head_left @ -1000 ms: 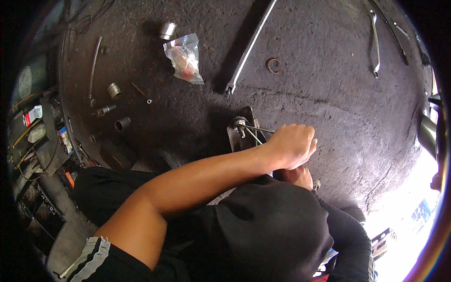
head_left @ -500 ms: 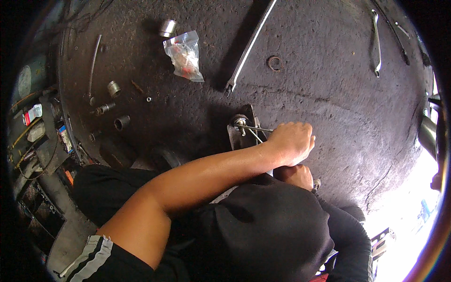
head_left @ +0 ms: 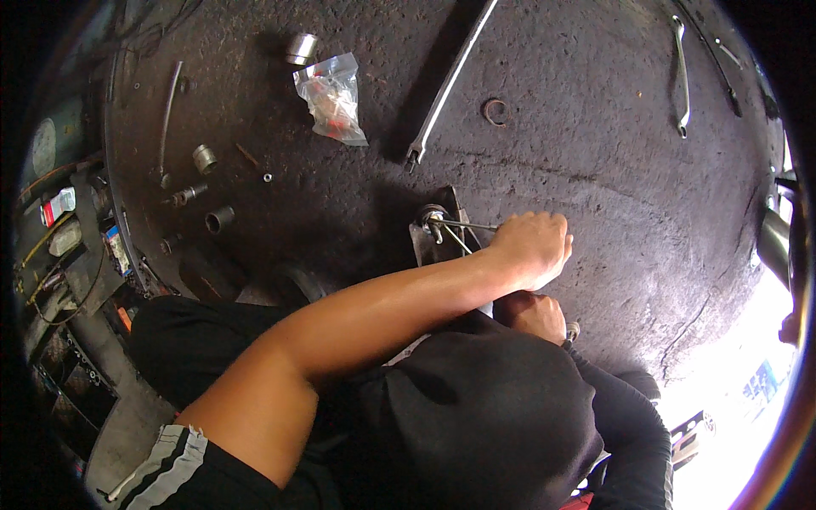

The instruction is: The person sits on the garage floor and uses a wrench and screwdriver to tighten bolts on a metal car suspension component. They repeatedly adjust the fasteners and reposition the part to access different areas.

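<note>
Hand (L) (head_left: 534, 249), fingers curled round thin grey metal rod (head_left: 472, 225); R hand (head_left: 539, 316) just below, hold can't be told; dark pitted surface (head_left: 612, 238), L edge well apart.

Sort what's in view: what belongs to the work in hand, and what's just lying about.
In the work:
- thin metal rod, in the left hand
- metal fitting at its end

Lying about:
- plastic bag
- long wrench
- smaller wrench
- silver cylinder
</note>
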`<state>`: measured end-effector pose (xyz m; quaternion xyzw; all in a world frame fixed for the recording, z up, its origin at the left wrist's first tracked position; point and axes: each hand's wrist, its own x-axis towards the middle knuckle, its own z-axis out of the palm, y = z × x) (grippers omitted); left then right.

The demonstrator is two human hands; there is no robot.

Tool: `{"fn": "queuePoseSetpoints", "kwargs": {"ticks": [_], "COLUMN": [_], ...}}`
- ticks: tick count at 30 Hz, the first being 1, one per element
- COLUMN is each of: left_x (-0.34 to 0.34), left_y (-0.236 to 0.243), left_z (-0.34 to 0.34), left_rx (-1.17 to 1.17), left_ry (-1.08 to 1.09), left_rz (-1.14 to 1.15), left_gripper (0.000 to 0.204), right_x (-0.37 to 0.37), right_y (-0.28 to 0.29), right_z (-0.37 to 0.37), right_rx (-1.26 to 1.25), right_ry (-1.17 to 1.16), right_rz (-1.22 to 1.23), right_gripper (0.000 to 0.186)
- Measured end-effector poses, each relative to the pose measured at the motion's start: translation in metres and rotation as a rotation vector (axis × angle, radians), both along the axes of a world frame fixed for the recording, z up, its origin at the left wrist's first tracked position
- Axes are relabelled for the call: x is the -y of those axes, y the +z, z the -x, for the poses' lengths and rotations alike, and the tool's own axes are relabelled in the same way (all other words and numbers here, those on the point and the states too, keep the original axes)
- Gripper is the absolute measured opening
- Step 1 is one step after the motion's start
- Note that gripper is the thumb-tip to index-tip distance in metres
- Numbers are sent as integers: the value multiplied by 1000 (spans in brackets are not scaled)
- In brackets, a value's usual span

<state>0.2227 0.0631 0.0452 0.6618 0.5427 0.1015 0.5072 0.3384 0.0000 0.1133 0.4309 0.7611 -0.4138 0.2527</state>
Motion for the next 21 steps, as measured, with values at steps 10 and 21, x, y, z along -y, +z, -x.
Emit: {"fn": "queuePoseSetpoints", "kwargs": {"ticks": [10,21], "left_x": [-9,3], "left_y": [-15,-27], "left_z": [-10,15], "left_rx": [-57,-77], "left_ry": [-67,-54], "left_rz": [162,131], "left_gripper": [43,38], "right_x": [13,4], "right_y": [-16,-5], "right_z": [-9,-2], "right_rx": [8,86], "right_ry": [58,72], "right_rz": [-61,5], "right_gripper": [54,49]}}
